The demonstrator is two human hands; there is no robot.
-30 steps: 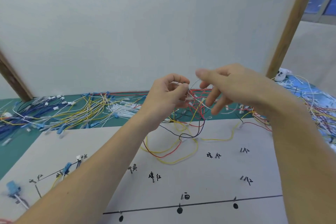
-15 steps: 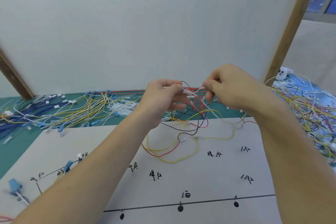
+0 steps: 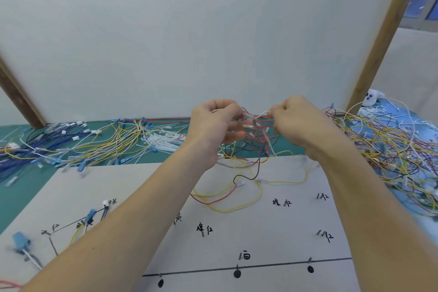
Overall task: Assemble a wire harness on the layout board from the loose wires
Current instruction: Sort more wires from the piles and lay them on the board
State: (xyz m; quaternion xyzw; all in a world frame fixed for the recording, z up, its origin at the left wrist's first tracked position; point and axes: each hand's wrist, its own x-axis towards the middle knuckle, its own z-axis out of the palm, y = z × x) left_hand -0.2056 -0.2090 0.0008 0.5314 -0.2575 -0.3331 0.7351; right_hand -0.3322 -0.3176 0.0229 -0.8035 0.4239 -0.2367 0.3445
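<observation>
The fingers (image 3: pixel 278 111) of the right hand (image 3: pixel 299 123) are curled tight and pinch a thin white wire (image 3: pixel 263 114) at their tips. The left hand (image 3: pixel 213 125) faces it close by, thumb and forefinger curled round the ends of a small bunch of wires (image 3: pixel 258 135), mostly red with some black and white, while its lower fingers (image 3: pixel 237 135) reach out loosely under the bunch. The two hands are raised above the far edge of the layout board (image 3: pixel 272 225), near each other but not touching, and the bunch spans the gap between them.

From the held bunch the strands hang down in a loose tangle and trail onto the board, where a black wire (image 3: pixel 257 168), a red one and several yellow loops (image 3: pixel 239 206) lie slack just in front of the wrists. The board is pale, with handwritten labels, black lines and dots. At its left edge a blue connector (image 3: pixel 21 242) with wires sits by the drawn lines.

Beyond the board the green counter (image 3: pixel 21 187) carries a spread of blue, yellow and white wires (image 3: pixel 78 144) to the left and a bundle of white cable ties (image 3: pixel 163 138) near the left hand. A dense heap of yellow, red and white wires (image 3: pixel 391 147) lies to the right of the right forearm.
</observation>
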